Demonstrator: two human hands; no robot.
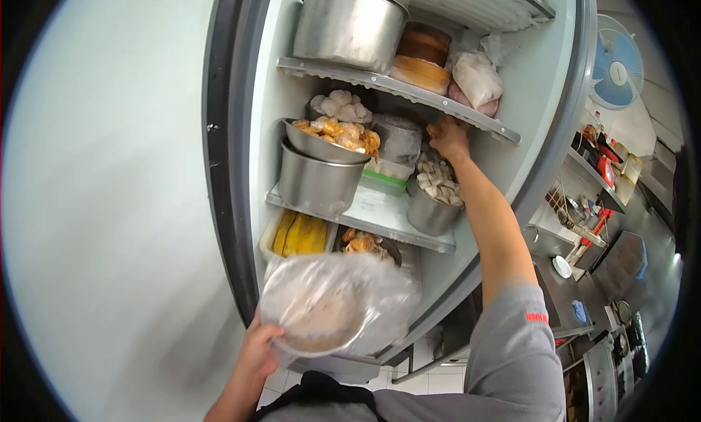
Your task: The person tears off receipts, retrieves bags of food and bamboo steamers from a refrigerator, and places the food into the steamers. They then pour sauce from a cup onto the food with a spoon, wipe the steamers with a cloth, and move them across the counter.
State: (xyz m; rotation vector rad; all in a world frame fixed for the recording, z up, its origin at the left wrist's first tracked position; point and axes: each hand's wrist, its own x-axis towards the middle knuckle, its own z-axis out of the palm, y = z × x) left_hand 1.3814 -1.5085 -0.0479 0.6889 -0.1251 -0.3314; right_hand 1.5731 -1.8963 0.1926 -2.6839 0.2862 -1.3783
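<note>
Gray-sleeved arm (495, 239) extends, right hand (451, 139) unclear in grip, left hand (261, 347) pinching plastic-covered bowl (325, 316).

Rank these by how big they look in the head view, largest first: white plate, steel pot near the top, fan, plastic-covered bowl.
1. Bowl and steel pot: left unranked; they look close in size, and the bowl is nearer the camera.
2. Fan
3. White plate

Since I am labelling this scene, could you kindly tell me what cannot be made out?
Head view:
Contents of the container in the left hand: blurred behind clear plastic.
What the right hand touches: partly hidden by the hand.
Inside of the steel pot: hidden by the bowl atop.
Fan lettering: too small.
</note>
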